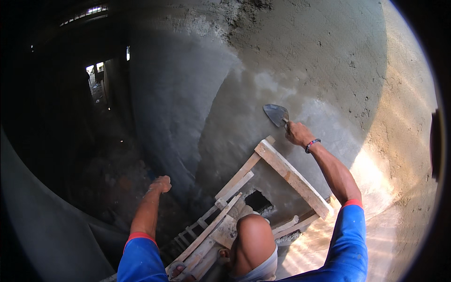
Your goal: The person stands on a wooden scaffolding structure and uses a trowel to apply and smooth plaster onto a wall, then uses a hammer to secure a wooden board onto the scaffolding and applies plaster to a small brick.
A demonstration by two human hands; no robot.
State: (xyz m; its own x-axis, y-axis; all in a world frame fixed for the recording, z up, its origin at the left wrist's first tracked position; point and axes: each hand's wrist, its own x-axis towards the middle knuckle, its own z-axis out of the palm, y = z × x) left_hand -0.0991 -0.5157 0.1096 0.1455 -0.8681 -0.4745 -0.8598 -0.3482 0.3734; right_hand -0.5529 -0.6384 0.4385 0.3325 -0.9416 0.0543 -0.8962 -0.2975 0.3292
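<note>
My right hand (299,134) is closed round the handle of a pointed trowel (276,114). The grey metal blade lies at the surface of a plastered wall (291,89), its tip toward the upper left; whether it presses on the plaster I cannot tell. Around the blade the plaster looks damp and fairly smooth, while higher up it is rough and pitted. Off to the left, my left hand (161,184) is raised over a dark area, its fingers curled in and dusted with grey. Anything inside those fingers is hidden.
A wooden frame (293,178) of rough boards stands close against the wall. Below it, my feet are on narrow planks (202,246) beside my bent knee (256,235). A dark square hole (258,201) opens in the wall. Deep shadow covers the left, with small bright openings (96,70).
</note>
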